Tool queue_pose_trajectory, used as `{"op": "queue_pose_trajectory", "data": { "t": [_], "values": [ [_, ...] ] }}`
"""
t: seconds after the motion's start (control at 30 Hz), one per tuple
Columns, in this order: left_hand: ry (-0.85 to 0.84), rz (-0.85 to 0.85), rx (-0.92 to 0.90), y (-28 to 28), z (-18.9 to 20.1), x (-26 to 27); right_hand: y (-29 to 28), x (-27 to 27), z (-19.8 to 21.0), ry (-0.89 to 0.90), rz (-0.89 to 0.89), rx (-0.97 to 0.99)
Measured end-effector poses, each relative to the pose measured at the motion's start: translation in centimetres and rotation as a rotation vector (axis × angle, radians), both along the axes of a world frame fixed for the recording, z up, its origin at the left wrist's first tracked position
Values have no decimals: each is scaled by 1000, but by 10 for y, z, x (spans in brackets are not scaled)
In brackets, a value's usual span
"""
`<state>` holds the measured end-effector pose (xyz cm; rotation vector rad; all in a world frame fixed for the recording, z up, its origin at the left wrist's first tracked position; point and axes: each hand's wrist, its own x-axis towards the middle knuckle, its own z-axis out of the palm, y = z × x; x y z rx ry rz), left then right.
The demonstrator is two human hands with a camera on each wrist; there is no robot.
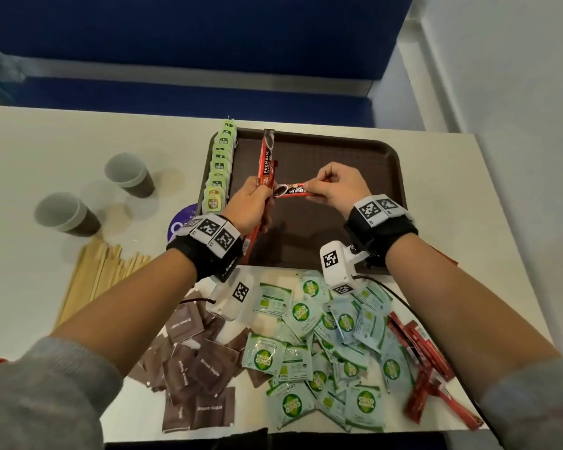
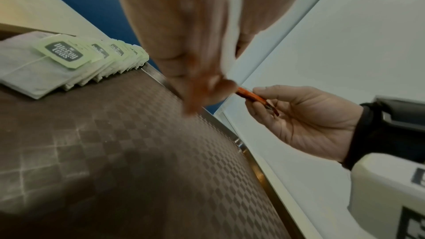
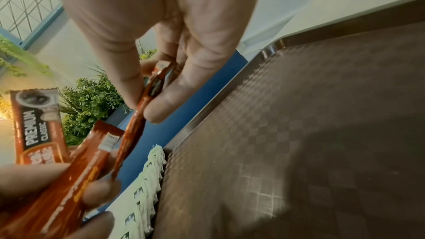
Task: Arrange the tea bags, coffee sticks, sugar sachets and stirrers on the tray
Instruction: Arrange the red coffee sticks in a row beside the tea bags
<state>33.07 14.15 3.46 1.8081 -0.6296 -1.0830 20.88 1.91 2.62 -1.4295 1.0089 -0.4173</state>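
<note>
Holding a small bunch of red coffee sticks (image 1: pixel 266 164) upright above the brown tray (image 1: pixel 364 151), the left hand (image 1: pixel 251 203) has its fingers curled round their middle, so the sticks run out past the grip at both ends. The right hand (image 1: pixel 335 186) pinches one further coffee stick (image 1: pixel 291 190) by its right end between thumb and fingertips; that stick lies level, its free end touching or just beside the left hand's bunch.

Tea bags (image 1: pixel 220 167): overlapping row along the tray's left edge, green tags up.
Sugar sachets, brown (image 1: pixel 192 362): loose heap on the white table (image 1: pixel 46 147), nearer than the tray.
Sugar sachets, green and pale blue (image 1: pixel 332 345): heap beside the brown ones.
Spare coffee sticks (image 1: pixel 423 362): pile at the right of the heaps.
Wooden stirrers (image 1: pixel 95 277): bundle on the table, left.
Two paper cups (image 1: pixel 129 173): left of the tray.

The right wrist view alone shows the pinched stick edge-on between thumb and fingers, the "PREMIUM CLASSIC" print close up, and green plants (image 3: pixel 89 104) behind. The left wrist view shows the tray's chequered floor and the right hand's palm; the left hand there is blurred.
</note>
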Motion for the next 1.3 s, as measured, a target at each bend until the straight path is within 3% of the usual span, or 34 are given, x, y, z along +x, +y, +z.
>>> {"op": "queue_pose_trajectory", "data": {
  "t": [0.17, 0.27, 0.43, 0.73, 1.0, 1.1, 1.3],
  "values": [
    [50, -9, -27, -2, 2, 6, 10, 9, -1, 28, 130, 94],
    [13, -19, -31, -2, 0, 7, 13, 14, -4, 211, 238, -37],
    [-3, -33, 9, -1, -6, 10, 7, 28, -16, 239, -47, -71],
    [4, -82, 16, -16, -5, 22, 12, 43, -21, 175, 179, -10],
    [13, -229, 54, -18, -5, 41, -12, 62, -13, 286, 374, 2],
    [6, -234, 69, -21, -3, 51, -18, 73, -15, 255, 331, 21],
    [29, -208, 116, -29, -7, 74, -35, 94, -24, 49, -5, 144]
  ]
}}
